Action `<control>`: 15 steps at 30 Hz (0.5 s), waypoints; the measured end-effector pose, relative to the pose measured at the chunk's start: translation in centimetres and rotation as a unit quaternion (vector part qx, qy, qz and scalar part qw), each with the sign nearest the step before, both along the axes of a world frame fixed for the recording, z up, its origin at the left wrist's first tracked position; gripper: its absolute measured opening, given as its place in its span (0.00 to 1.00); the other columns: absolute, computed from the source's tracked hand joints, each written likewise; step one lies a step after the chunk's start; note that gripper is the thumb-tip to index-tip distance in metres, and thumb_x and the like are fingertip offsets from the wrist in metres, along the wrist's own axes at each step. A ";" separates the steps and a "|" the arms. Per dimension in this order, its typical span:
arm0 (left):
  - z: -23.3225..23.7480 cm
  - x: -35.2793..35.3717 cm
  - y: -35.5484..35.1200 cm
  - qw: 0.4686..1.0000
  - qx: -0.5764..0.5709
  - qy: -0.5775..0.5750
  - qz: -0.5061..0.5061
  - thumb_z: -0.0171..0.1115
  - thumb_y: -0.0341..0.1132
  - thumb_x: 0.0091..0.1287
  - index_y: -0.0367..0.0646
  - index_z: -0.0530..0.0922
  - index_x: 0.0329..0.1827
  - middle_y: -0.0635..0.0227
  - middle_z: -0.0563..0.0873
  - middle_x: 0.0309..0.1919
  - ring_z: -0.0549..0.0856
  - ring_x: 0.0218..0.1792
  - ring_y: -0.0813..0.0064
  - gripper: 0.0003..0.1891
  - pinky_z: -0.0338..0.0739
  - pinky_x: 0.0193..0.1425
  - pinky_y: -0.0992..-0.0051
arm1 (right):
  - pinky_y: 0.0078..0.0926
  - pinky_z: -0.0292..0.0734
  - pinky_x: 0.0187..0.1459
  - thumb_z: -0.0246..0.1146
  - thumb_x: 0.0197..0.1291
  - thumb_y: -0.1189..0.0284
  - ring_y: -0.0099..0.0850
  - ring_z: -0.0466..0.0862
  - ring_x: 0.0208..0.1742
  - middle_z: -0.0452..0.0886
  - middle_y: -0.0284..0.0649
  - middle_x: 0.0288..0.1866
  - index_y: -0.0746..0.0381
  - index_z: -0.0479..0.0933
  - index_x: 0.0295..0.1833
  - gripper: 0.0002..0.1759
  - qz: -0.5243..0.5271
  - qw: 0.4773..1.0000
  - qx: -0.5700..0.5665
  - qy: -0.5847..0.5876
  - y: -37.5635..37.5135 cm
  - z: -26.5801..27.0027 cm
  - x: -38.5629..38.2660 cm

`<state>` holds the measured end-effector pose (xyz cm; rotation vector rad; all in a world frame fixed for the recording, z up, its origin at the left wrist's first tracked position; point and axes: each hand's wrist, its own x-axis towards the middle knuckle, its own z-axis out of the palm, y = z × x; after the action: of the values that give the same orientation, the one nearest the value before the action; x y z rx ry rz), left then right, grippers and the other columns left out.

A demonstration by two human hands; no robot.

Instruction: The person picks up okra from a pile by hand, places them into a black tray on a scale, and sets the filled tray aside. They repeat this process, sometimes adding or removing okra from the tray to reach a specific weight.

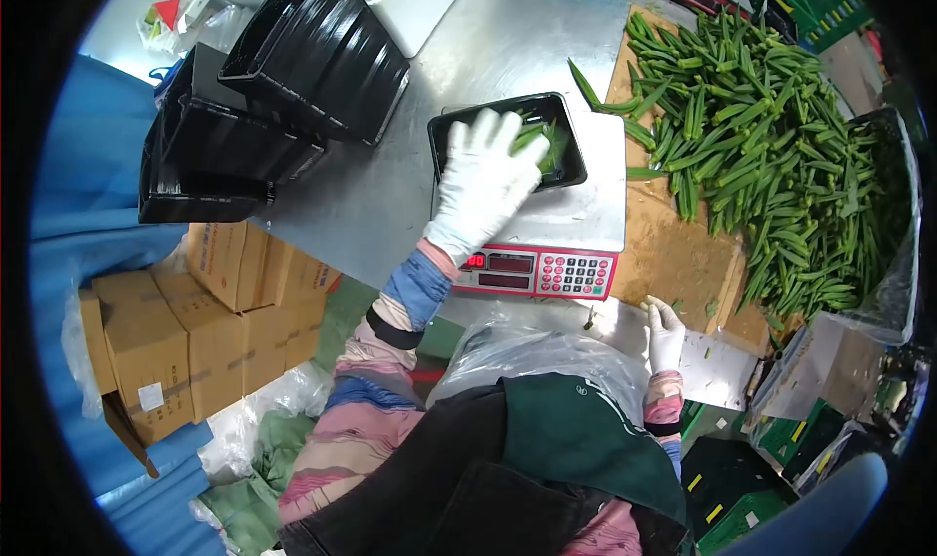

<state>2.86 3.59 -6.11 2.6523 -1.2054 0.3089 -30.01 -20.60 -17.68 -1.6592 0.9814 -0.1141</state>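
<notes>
Your dark green apron (576, 429) fills the foreground. Beyond it, the okra heap (771, 146) sprawls over cardboard (673, 253) to your right, stacked black trays (312, 48) sit to your left, and the digital scale (576, 224) stands between. On it rests a black tray (561, 107) of okra pods (554, 146) (mostly hidden). Your left hand (483, 180) lies over them, fingers spread, pinching nothing. I'd take its weight off before trusting the reading. Your right hand (666, 333), fingers straight, rests empty at the table edge.
</notes>
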 end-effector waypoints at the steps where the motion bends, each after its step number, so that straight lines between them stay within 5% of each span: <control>1: 0.7 -0.6 -0.9 0.999 0.003 0.021 -0.032 0.58 0.47 0.72 0.61 0.78 0.69 0.59 0.75 0.71 0.67 0.74 0.47 0.22 0.53 0.77 0.39 | 0.15 0.75 0.40 0.62 0.74 0.68 0.19 0.84 0.46 0.88 0.36 0.49 0.63 0.82 0.61 0.16 -0.013 1.000 0.005 0.006 0.0 0.4 0.1; 4: 1.0 -0.6 -0.6 0.992 -0.031 0.059 -0.104 0.60 0.44 0.72 0.58 0.83 0.62 0.65 0.79 0.68 0.71 0.73 0.51 0.17 0.56 0.76 0.38 | 0.15 0.74 0.40 0.61 0.74 0.68 0.19 0.84 0.46 0.88 0.38 0.48 0.64 0.82 0.60 0.15 -0.035 0.999 0.026 0.029 0.0 2.2 0.3; 6: 2.3 0.0 0.6 0.983 -0.148 0.094 -0.063 0.62 0.40 0.72 0.56 0.86 0.57 0.65 0.83 0.63 0.76 0.69 0.54 0.13 0.58 0.77 0.44 | 0.14 0.74 0.39 0.61 0.74 0.69 0.18 0.84 0.45 0.88 0.38 0.48 0.65 0.81 0.60 0.15 -0.047 0.999 0.017 0.017 -0.1 2.4 0.1; 9: 2.9 0.6 3.6 0.947 -0.294 0.065 0.114 0.63 0.32 0.72 0.43 0.87 0.47 0.61 0.88 0.48 0.86 0.51 0.67 0.07 0.80 0.56 0.71 | 0.13 0.73 0.40 0.60 0.75 0.70 0.18 0.84 0.45 0.88 0.39 0.47 0.66 0.81 0.60 0.15 -0.080 0.995 0.041 0.031 0.1 2.9 -0.2; 12: 0.1 0.9 7.0 0.896 -0.272 0.245 0.252 0.67 0.40 0.70 0.39 0.82 0.56 0.62 0.87 0.36 0.87 0.37 0.72 0.17 0.82 0.44 0.70 | 0.12 0.72 0.39 0.61 0.74 0.70 0.18 0.83 0.45 0.88 0.38 0.48 0.67 0.81 0.59 0.15 -0.074 0.996 0.043 0.011 -0.3 0.5 -0.9; 15: 0.7 -0.2 6.3 0.745 -0.263 0.567 0.232 0.65 0.42 0.73 0.33 0.78 0.51 0.66 0.85 0.31 0.83 0.18 0.78 0.18 0.79 0.24 0.79 | 0.12 0.72 0.38 0.62 0.74 0.70 0.17 0.83 0.43 0.88 0.36 0.48 0.66 0.82 0.59 0.15 -0.033 0.999 0.013 -0.024 -0.5 -1.1 -1.0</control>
<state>2.69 9.86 -5.37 1.9095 -0.0197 -0.7172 -30.96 -21.11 -18.76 -1.5940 0.9985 -0.1838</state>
